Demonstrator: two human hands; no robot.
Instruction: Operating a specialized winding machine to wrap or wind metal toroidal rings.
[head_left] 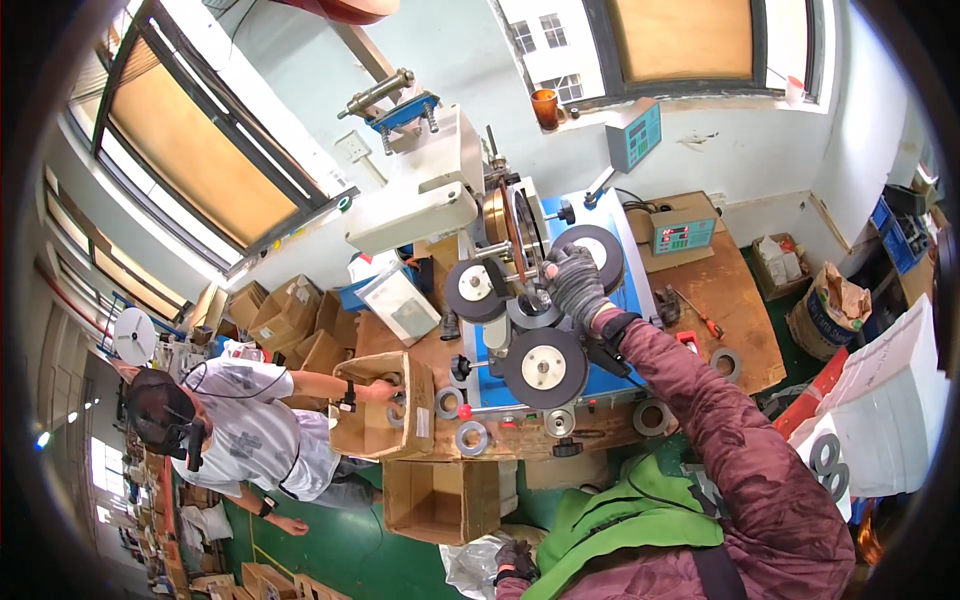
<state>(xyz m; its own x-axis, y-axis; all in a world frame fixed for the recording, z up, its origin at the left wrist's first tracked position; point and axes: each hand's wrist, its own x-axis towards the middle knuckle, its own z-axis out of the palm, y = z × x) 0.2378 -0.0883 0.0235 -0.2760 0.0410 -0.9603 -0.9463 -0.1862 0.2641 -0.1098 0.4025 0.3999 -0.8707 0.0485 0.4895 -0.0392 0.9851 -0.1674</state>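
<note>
A person seen from above, in a maroon sleeve and green garment (625, 515), works at a bench-mounted machine (430, 215) that stands on a blue plate (628, 255) in the middle of a brown wooden bench (745, 300). The right hand (578, 284), in a grey striped glove, reaches into the centre of the machine, its fingers bent and touching the metal parts beside an upright wheel (518, 225) with copper-coloured edges; whether they grip anything there cannot be told. Three black rollers surround this spot: a left roller (462, 292), a far right roller (614, 258) just beside the right hand, and a near roller (520, 372) toward the person. The left hand (515, 560), in a dark glove, is low down near the lower edge, well apart from the machine and just beside a crumpled pale plastic bag (470, 568); it is too small and partly hidden to say whether it is closed. Grey rings (461, 445) lie on the bench in front of and to either side of the machine, and a red-handled screwdriver (712, 328) lies to its right. At the left, a co-worker (285, 400) in a white patterned shirt has one hand inside an open cardboard box (425, 412) at the bench's edge. Behind the machine, to the right, are two control boxes (620, 152) with lit panels, and a brown mug (544, 112) stands on the windowsill (690, 108)
</note>
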